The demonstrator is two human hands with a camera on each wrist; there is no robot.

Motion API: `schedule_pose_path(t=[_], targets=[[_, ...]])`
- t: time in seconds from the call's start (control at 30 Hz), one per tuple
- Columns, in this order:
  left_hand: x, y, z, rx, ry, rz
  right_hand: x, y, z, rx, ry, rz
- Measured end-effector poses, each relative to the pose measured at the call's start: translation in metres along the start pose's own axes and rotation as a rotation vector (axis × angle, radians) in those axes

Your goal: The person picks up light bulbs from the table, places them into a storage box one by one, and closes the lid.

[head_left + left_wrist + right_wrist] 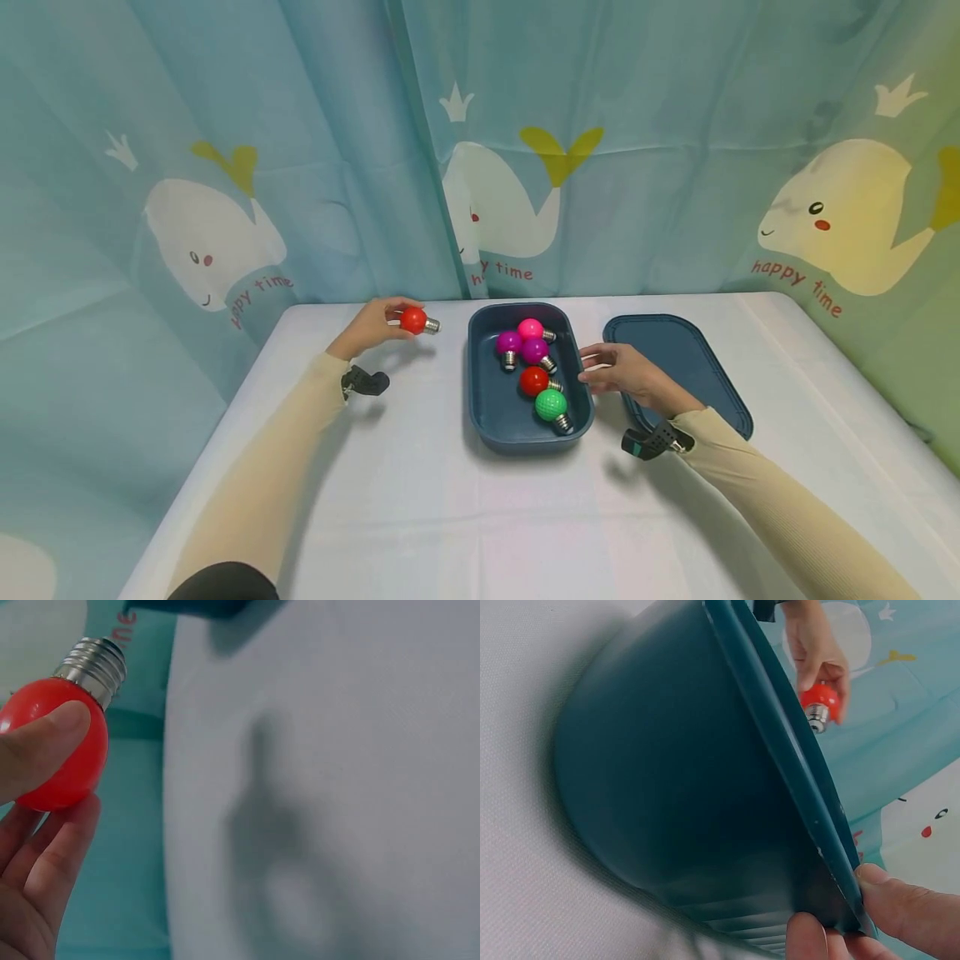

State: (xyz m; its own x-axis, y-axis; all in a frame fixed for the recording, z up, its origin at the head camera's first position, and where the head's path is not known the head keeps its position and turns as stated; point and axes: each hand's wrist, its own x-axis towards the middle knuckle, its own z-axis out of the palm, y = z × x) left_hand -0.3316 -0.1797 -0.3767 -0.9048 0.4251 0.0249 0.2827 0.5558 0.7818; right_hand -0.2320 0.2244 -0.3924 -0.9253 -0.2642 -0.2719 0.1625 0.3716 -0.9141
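Note:
My left hand (381,323) pinches a red light bulb (413,321) between thumb and fingers, raised over the table left of the bin. In the left wrist view the bulb (64,742) has its silver screw base pointing up and away from the palm. A dark blue plastic bin (487,421) stands mid-table. My right hand (622,373) grips its right rim, the thumb (900,900) on one side and fingertips on the other. Inside the bin lie a pink bulb (530,329), two purple bulbs (508,342), another red bulb (534,382) and a green textured bulb (551,405).
A dark blue lid (693,358) lies flat on the table right of the bin, partly under my right hand and forearm. The white-covered table (420,508) ends at a blue-green curtain (360,167) printed with whales.

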Motion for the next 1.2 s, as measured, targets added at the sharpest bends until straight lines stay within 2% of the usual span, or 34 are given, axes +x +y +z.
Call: schedule_pose_path(t=[0.23,0.47,0.63,0.87,1.0,1.2], targets=[[0.003,0.028,0.0,0.002,-0.063,0.003,-0.001,0.0,-0.001,-0.007,0.0,0.0],[0.008,0.052,0.007,0.034,-0.156,0.075,-0.002,-0.001,-0.001,0.0,-0.004,-0.013],[0.011,0.064,0.014,0.017,-0.212,0.109,0.0,0.001,-0.001,0.013,-0.008,-0.015],[0.016,0.08,0.031,-0.062,-0.335,0.131,0.0,0.0,-0.001,-0.001,-0.009,-0.009],[0.016,0.091,0.042,-0.035,-0.386,0.131,0.0,0.0,-0.001,-0.004,-0.008,-0.008],[0.017,0.1,0.056,-0.006,-0.443,0.158,-0.001,0.0,-0.001,-0.014,-0.006,-0.01]])
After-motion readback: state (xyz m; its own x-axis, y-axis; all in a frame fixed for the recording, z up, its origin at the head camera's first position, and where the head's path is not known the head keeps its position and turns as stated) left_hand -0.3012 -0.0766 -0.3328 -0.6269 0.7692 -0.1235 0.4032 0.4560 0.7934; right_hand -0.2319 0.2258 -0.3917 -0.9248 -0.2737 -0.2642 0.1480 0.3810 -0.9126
